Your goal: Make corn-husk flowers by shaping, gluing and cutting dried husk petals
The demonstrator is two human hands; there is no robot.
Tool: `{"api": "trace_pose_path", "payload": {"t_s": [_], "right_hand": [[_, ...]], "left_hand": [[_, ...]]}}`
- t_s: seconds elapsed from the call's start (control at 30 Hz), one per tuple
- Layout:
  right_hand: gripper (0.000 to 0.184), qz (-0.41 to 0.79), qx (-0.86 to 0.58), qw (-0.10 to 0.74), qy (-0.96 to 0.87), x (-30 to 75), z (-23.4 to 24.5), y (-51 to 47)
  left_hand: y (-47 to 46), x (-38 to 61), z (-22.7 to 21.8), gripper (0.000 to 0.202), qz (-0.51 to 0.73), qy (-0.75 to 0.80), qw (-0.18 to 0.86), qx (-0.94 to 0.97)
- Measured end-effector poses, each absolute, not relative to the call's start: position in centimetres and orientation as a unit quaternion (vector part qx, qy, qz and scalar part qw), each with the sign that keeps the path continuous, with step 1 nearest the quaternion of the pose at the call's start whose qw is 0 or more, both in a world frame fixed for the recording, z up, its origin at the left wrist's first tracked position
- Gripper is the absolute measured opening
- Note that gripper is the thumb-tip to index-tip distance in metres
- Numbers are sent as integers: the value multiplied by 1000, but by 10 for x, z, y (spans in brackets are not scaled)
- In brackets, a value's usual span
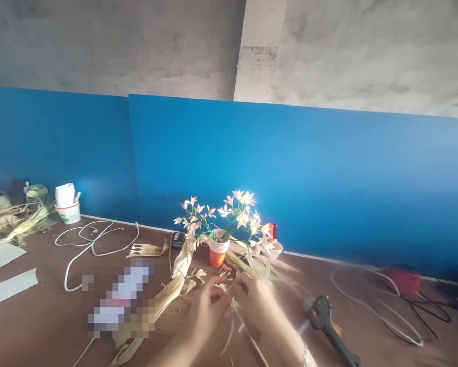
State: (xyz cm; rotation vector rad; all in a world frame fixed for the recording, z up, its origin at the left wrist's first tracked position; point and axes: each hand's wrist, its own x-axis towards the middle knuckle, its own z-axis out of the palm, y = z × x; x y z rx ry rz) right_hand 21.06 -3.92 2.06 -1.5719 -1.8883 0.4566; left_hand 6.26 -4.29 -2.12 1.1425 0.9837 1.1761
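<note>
My left hand point(205, 312) and my right hand point(254, 302) meet low in the middle of the brown table point(53, 316). Both have their fingers pinched together on thin pale strips of dried corn husk point(234, 316) that trail down toward me. Just behind the hands stands a red paper cup point(218, 253) holding green stems with small cream husk flowers point(238, 209). A long dried corn husk point(171, 293) lies to the left of my left hand, and loose husk scraps lie around the cup.
A black glue gun point(326, 321) lies right of my hands, with white and black cables point(382, 311) beyond it. A white cable point(93, 239), a white cup point(68, 211), a jar and a husk pile point(10, 224) sit at far left. A blue wall panel backs the table.
</note>
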Motion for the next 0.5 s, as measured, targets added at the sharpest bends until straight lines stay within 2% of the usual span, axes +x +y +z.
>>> {"api": "trace_pose_path", "payload": {"t_s": [0.1, 0.2, 0.37, 0.5], "right_hand": [[30, 158, -598, 303, -725, 219, 17, -35], [38, 195, -605, 273, -722, 222, 16, -33], [18, 347, -547, 336, -684, 220, 23, -35], [20, 357, -539, 331, -687, 225, 36, -42]], "left_hand": [[-37, 62, -23, 42, 519, 427, 578, 464], [-32, 58, -18, 47, 523, 423, 599, 435], [-42, 60, -1, 46, 450, 376, 677, 445], [-57, 70, 2, 47, 429, 339, 714, 437]]}}
